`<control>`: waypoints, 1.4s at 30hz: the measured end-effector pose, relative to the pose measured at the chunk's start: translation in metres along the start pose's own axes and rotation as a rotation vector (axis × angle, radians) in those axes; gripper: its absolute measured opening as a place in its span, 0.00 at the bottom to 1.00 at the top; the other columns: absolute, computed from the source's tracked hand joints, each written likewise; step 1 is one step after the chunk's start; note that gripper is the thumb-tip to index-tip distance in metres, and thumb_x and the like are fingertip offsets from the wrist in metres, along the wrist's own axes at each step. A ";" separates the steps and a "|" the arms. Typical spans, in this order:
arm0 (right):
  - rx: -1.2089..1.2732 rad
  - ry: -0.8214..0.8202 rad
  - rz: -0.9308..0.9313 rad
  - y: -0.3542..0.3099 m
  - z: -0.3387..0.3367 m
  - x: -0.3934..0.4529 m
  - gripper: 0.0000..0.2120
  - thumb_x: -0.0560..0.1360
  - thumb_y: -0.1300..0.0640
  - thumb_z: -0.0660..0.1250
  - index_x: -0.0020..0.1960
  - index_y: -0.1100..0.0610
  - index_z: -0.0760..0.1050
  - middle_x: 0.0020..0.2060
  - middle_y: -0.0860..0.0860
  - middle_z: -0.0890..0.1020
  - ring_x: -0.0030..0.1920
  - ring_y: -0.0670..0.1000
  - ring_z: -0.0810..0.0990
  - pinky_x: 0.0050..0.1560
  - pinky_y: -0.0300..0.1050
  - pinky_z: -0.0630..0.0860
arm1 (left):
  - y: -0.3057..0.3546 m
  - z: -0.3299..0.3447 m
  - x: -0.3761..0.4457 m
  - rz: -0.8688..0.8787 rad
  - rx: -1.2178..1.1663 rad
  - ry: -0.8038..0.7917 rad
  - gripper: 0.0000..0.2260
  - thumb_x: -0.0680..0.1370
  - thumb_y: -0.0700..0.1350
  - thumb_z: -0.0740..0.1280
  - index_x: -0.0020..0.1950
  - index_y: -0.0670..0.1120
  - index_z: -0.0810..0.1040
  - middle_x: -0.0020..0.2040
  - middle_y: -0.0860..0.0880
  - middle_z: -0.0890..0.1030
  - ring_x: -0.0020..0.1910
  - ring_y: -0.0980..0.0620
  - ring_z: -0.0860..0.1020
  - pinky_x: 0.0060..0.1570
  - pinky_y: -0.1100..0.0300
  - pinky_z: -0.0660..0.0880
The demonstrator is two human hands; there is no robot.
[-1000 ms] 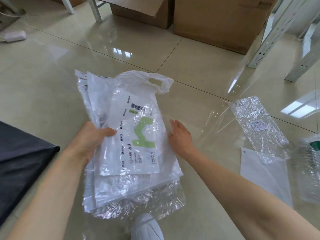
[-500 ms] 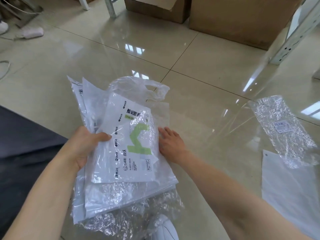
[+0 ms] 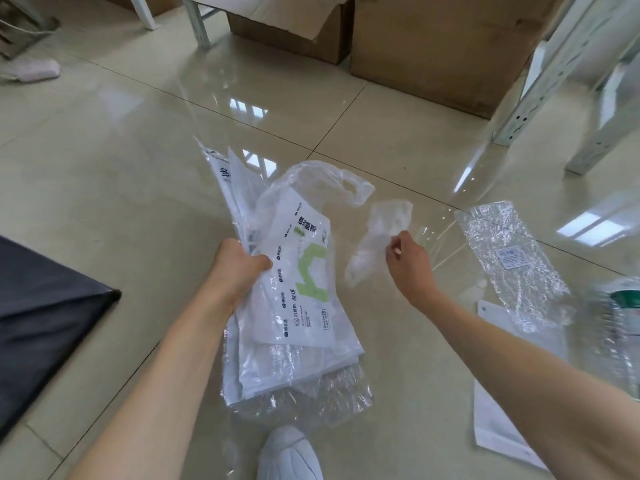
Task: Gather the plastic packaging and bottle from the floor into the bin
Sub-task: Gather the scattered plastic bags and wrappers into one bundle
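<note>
Here's the left hand [image 3: 239,268], fingers curled tight round a thick stack of white and clear plastic packaging [image 3: 294,306], thumb pressed on the top sheet, a white pouch printed with a green shape and dark lettering. The stack hangs off the glossy beige tiled floor [image 3: 121,150], bubble-textured film trailing at its lower end above a white shoe [image 3: 291,455], and a thin translucent carrier bag with a handle loop [image 3: 332,181] flopping out at the top. Over to the right hand [image 3: 410,268]: fingertips pinched on a small crumpled scrap of clear film [image 3: 377,237], lifted in the air just beside the stack but apart from it. On the floor further right lies a crinkled clear plastic sleeve with a small white label [image 3: 509,261], and partly under its near end a flat white mailer bag [image 3: 502,420]. At the right edge, a clear plastic bottle with a green and white label [image 3: 620,323] rests on the floor, blurred. A dark grey bin bag [image 3: 45,334] shows at the left edge. Brown cardboard boxes [image 3: 433,46] sit against the far side, with white metal rack legs [image 3: 540,95] at the upper right.
</note>
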State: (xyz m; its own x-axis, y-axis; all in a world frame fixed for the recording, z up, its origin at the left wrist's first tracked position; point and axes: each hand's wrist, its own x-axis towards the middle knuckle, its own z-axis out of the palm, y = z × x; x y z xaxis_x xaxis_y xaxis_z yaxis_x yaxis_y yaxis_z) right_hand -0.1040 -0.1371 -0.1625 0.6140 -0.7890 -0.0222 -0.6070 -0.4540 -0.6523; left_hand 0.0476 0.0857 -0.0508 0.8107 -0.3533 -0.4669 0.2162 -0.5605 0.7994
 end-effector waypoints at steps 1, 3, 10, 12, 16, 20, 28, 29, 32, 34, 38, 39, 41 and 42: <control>0.069 0.033 -0.023 -0.006 -0.014 -0.001 0.02 0.78 0.65 0.62 0.47 0.63 0.71 0.40 0.58 0.80 0.41 0.59 0.78 0.43 0.50 0.74 | 0.004 0.010 0.000 0.008 -0.004 -0.003 0.09 0.73 0.31 0.68 0.52 0.40 0.79 0.41 0.44 0.82 0.38 0.46 0.81 0.37 0.60 0.77; 0.141 0.057 -0.080 -0.019 -0.040 -0.005 0.05 0.78 0.64 0.63 0.44 0.60 0.68 0.35 0.52 0.77 0.34 0.52 0.75 0.36 0.37 0.70 | 0.011 0.028 0.000 0.016 -0.027 -0.005 0.08 0.73 0.31 0.68 0.49 0.42 0.78 0.43 0.44 0.82 0.43 0.43 0.83 0.46 0.54 0.80; 0.002 -0.245 -0.478 -0.026 -0.071 -0.043 0.18 0.76 0.60 0.64 0.65 0.53 0.70 0.60 0.50 0.81 0.55 0.52 0.83 0.56 0.47 0.79 | 0.036 0.099 -0.013 -0.048 -0.263 -0.150 0.09 0.75 0.35 0.66 0.54 0.36 0.80 0.42 0.43 0.84 0.40 0.45 0.83 0.46 0.52 0.81; -0.010 -0.264 -0.474 -0.021 -0.075 -0.049 0.23 0.76 0.62 0.64 0.70 0.49 0.72 0.63 0.51 0.79 0.59 0.51 0.80 0.59 0.42 0.76 | 0.042 0.118 -0.020 -0.094 -0.364 -0.219 0.13 0.77 0.43 0.67 0.58 0.37 0.80 0.48 0.42 0.86 0.45 0.45 0.84 0.51 0.49 0.82; 0.002 -0.311 -0.361 -0.012 -0.085 -0.060 0.25 0.77 0.64 0.62 0.72 0.47 0.70 0.71 0.55 0.71 0.70 0.50 0.71 0.64 0.35 0.65 | 0.046 0.143 -0.028 -0.085 -0.339 -0.231 0.12 0.75 0.45 0.72 0.54 0.39 0.81 0.43 0.45 0.85 0.39 0.49 0.83 0.35 0.63 0.81; 0.042 -0.332 -0.296 0.006 -0.092 -0.066 0.19 0.80 0.59 0.60 0.71 0.49 0.72 0.72 0.53 0.71 0.73 0.49 0.68 0.68 0.37 0.63 | 0.042 0.160 -0.027 -0.060 -0.254 -0.097 0.09 0.74 0.31 0.69 0.54 0.33 0.80 0.39 0.42 0.82 0.41 0.44 0.81 0.37 0.58 0.80; -0.481 -0.316 0.642 0.128 -0.098 -0.120 0.46 0.73 0.31 0.60 0.78 0.59 0.51 0.75 0.64 0.59 0.72 0.65 0.63 0.66 0.62 0.64 | 0.047 0.190 -0.029 0.164 0.079 0.051 0.18 0.70 0.41 0.70 0.57 0.34 0.81 0.54 0.37 0.84 0.53 0.40 0.84 0.55 0.43 0.80; -0.485 -0.345 0.689 0.135 -0.097 -0.129 0.51 0.71 0.29 0.62 0.78 0.60 0.48 0.75 0.65 0.57 0.73 0.66 0.61 0.66 0.63 0.64 | 0.045 0.195 -0.027 0.178 0.103 0.049 0.20 0.68 0.43 0.70 0.57 0.34 0.81 0.54 0.37 0.84 0.53 0.40 0.84 0.55 0.42 0.80; -0.481 -0.328 0.701 0.149 -0.086 -0.148 0.52 0.70 0.32 0.66 0.78 0.63 0.47 0.76 0.66 0.53 0.74 0.66 0.56 0.65 0.62 0.66 | 0.043 0.208 -0.031 0.209 0.159 0.033 0.19 0.71 0.41 0.70 0.59 0.34 0.80 0.56 0.36 0.83 0.55 0.39 0.83 0.56 0.41 0.79; -0.548 -0.296 0.659 0.154 -0.079 -0.151 0.46 0.73 0.38 0.66 0.76 0.65 0.51 0.75 0.68 0.55 0.74 0.67 0.58 0.64 0.59 0.70 | 0.044 0.214 -0.033 0.230 0.190 0.039 0.17 0.73 0.40 0.70 0.59 0.33 0.79 0.56 0.36 0.83 0.55 0.38 0.83 0.57 0.42 0.79; -0.675 -0.270 0.563 0.164 -0.075 -0.145 0.23 0.70 0.57 0.72 0.61 0.68 0.75 0.60 0.72 0.76 0.56 0.68 0.78 0.48 0.52 0.79 | 0.045 0.218 -0.033 0.253 0.248 0.045 0.16 0.74 0.39 0.70 0.59 0.33 0.80 0.56 0.36 0.83 0.55 0.38 0.83 0.57 0.42 0.79; -0.690 -0.254 0.540 0.166 -0.080 -0.145 0.16 0.71 0.62 0.68 0.58 0.65 0.77 0.59 0.69 0.78 0.55 0.66 0.79 0.45 0.50 0.79 | 0.046 0.217 -0.033 0.254 0.254 0.048 0.16 0.74 0.39 0.69 0.59 0.34 0.80 0.56 0.36 0.83 0.55 0.38 0.83 0.57 0.43 0.79; -0.664 -0.237 0.493 0.170 -0.088 -0.145 0.13 0.75 0.67 0.60 0.57 0.59 0.76 0.61 0.61 0.76 0.58 0.60 0.77 0.44 0.48 0.74 | 0.047 0.215 -0.034 0.258 0.275 0.054 0.14 0.75 0.38 0.69 0.59 0.34 0.80 0.57 0.36 0.83 0.56 0.38 0.82 0.58 0.47 0.78; -0.628 -0.236 0.475 0.171 -0.093 -0.145 0.13 0.75 0.67 0.58 0.56 0.57 0.75 0.59 0.58 0.77 0.57 0.58 0.77 0.42 0.48 0.70 | 0.046 0.214 -0.034 0.266 0.289 0.058 0.14 0.75 0.37 0.68 0.60 0.35 0.80 0.57 0.36 0.83 0.57 0.38 0.82 0.57 0.49 0.77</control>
State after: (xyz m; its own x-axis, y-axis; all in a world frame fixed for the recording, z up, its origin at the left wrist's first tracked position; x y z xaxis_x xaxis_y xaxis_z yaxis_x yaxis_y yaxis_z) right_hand -0.3439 -0.1385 -0.2008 0.2677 -0.8793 -0.3940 -0.9552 -0.2958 0.0111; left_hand -0.0866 -0.0883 -0.0792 0.8487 -0.4766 -0.2292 -0.1608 -0.6454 0.7467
